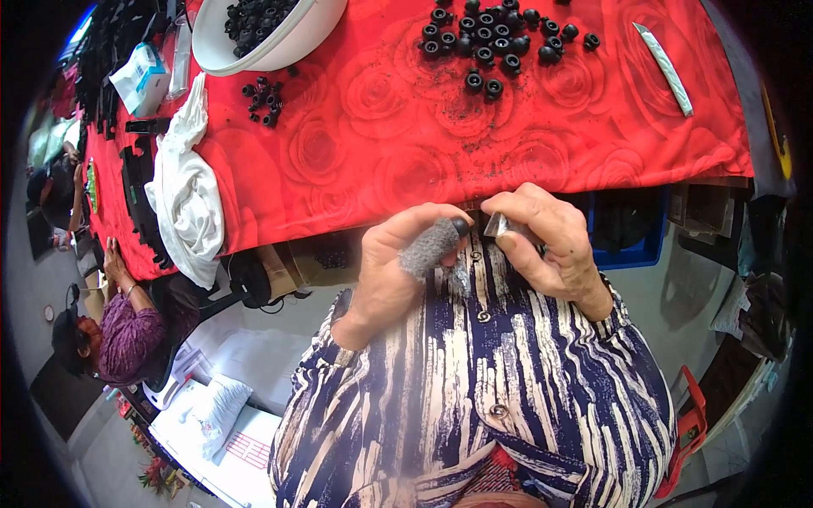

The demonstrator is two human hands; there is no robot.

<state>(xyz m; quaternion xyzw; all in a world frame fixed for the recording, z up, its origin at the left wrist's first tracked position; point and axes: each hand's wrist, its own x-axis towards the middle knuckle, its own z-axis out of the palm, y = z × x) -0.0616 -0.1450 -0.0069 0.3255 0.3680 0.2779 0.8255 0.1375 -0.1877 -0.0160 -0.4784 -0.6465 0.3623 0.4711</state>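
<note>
My left hand [389,258] is closed in front of my chest, just off the table's near edge. A grey fuzzy sleeve [426,248] seems to cover one of its fingers. Pinched at the fingertips is a small black round part [461,226], mostly hidden by the fingers. My right hand [546,241], a little to the right, is closed on a small shiny metal blade [497,224] that points toward the black part; a gap separates them. On the table beyond, several black round parts with hollow ends [487,38] lie in a loose pile.
A white tub [279,46] of black parts stands at the far left, with smaller black pieces [264,102] beside it. Dark crumbs litter the red cloth [373,152]. A white cloth [188,199] lies left, a slim wrapped stick [665,68] right. Another person [127,330] sits left.
</note>
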